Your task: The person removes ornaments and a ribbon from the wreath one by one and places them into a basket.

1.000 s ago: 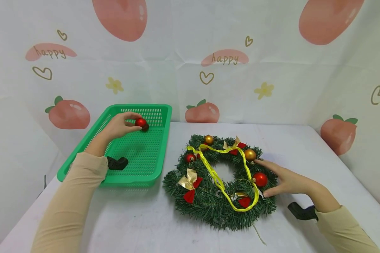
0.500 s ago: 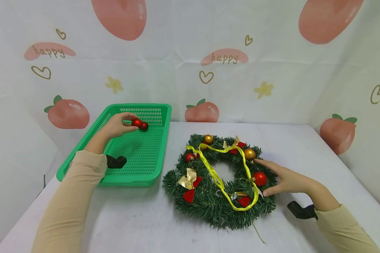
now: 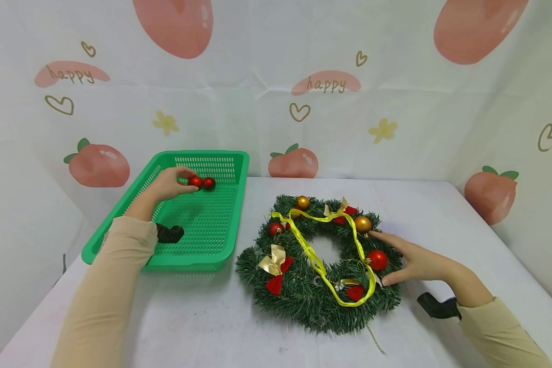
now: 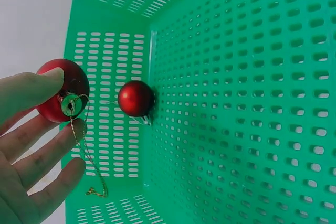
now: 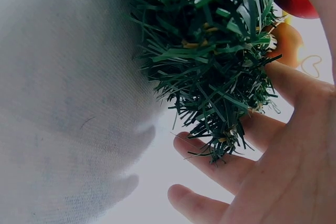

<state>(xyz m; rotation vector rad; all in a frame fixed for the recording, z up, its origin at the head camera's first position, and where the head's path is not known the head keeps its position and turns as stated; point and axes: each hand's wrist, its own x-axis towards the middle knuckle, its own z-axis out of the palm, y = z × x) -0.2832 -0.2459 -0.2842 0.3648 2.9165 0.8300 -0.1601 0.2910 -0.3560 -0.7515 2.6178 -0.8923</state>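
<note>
My left hand (image 3: pixel 167 184) pinches a red Christmas ball (image 3: pixel 196 182) between thumb and fingers, inside the far part of a green plastic basket (image 3: pixel 242 204). In the left wrist view, a gold string loop hangs from the ball's cap. A second red ball (image 4: pixel 136 98) lies in the basket against the far wall. At the right side of a green Christmas wreath (image 3: pixel 313 306), my right hand (image 3: pixel 423 263) rests with spread, relaxed fingers. The right wrist view shows its fingers touching the wreath's branches (image 5: pixel 215 77). A yellow ribbon (image 3: pixel 313 255) loops loosely over the wreath.
The wreath carries red and gold balls, such as a gold ball (image 3: pixel 363 225) and a red ball (image 3: pixel 377 260), plus a gold and red bow (image 3: pixel 274 266). Basket and wreath sit on a white-covered table (image 3: pixel 202 327). A printed cloth backdrop (image 3: pixel 257 61) stands behind.
My left hand has moved slightly left and down into the basket with its ball, bringing the second ball into fuller view beside it. My right hand and the wreath stay put.
</note>
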